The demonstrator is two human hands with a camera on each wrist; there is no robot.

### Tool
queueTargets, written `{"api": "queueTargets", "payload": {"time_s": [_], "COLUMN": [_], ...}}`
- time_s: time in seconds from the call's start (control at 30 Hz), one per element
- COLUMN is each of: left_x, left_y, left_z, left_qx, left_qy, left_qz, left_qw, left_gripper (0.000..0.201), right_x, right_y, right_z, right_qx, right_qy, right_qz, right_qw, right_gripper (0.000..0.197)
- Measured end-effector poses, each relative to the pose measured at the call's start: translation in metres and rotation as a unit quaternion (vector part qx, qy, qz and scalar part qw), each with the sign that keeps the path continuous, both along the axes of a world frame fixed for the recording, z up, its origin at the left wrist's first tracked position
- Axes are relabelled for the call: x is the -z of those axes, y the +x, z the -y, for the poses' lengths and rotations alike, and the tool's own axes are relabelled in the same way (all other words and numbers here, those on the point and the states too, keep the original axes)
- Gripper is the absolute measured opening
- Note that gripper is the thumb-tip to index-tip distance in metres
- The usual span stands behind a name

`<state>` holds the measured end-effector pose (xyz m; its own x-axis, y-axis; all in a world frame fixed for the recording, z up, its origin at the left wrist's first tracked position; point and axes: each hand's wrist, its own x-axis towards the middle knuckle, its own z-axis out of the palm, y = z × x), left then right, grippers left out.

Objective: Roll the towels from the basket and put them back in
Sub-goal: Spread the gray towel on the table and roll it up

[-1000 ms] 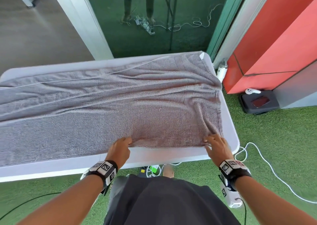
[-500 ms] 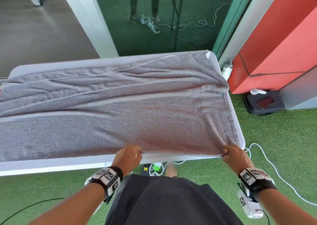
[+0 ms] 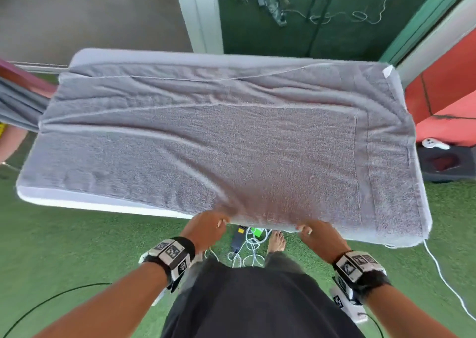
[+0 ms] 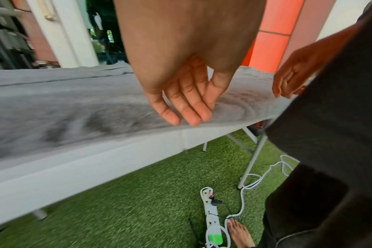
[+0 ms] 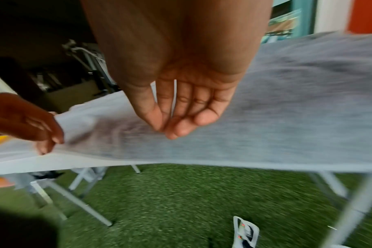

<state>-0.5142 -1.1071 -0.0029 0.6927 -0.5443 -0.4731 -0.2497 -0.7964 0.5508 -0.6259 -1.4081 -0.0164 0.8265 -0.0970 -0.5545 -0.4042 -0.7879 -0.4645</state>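
Since the earlier frames the right hand [image 3: 318,237] has slid inward along the near hem, away from the towel's right corner, and now sits close to the left hand [image 3: 206,228]; the towel [image 3: 231,144] has been drawn toward the person, so its near edge hangs just over the table [image 3: 51,196] rim.

The grey towel lies spread over almost the whole white table, with long creases across its far half and its left end trailing off the table's left side. Both hands are at the middle of the near edge. In the left wrist view the left fingers [image 4: 187,107] are nearly straight, lying on top of the hem with the thumb alongside. In the right wrist view the right fingertips [image 5: 176,127] come together with the thumb at the hem (whether cloth is actually between them, I cannot tell through the blur).

The towel looks soft, thick and limp, with some weight: it will sag wherever it is unsupported and drag on the tabletop rather than slide freely. The hemmed edges and corners are probably the firmest places to take hold, with hands set apart so the cloth stays taut and square for rolling. No basket is in view.
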Motion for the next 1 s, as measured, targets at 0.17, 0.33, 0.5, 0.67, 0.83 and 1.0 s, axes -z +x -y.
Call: {"api": "queueTargets", "payload": {"time_s": [0.17, 0.33, 0.5, 0.67, 0.83, 1.0], "left_x": [0.008, 0.007, 0.003, 0.002, 0.008, 0.002], "left_y": [0.039, 0.102, 0.154, 0.187, 0.198, 0.203], "left_z": [-0.123, -0.232, -0.344, -0.406, -0.421, -0.422], "left_qx": [-0.062, -0.093, -0.117, -0.129, -0.11, -0.102], "left_qy": [0.032, 0.093, 0.171, 0.187, 0.146, 0.177], "left_qz": [0.085, 0.14, 0.134, 0.146, 0.168, 0.134], "left_qw": [0.994, 0.981, 0.969, 0.963, 0.969, 0.97], "left_gripper": [0.024, 0.034, 0.058, 0.06, 0.042, 0.02], "right_x": [-0.002, 0.002, 0.012, 0.013, 0.007, 0.005], "right_y": [0.078, 0.128, 0.148, 0.143, 0.139, 0.144], "right_z": [-0.13, -0.233, -0.292, -0.303, -0.311, -0.315], "right_qx": [-0.092, -0.106, -0.094, -0.071, -0.069, -0.072], "right_qy": [0.047, 0.042, -0.035, -0.078, -0.106, -0.094], "right_qz": [0.035, 0.061, 0.074, 0.105, 0.102, 0.076], "right_qw": [0.994, 0.992, 0.992, 0.989, 0.987, 0.99], "right_gripper": [0.018, 0.024, 0.024, 0.02, 0.016, 0.009]}}
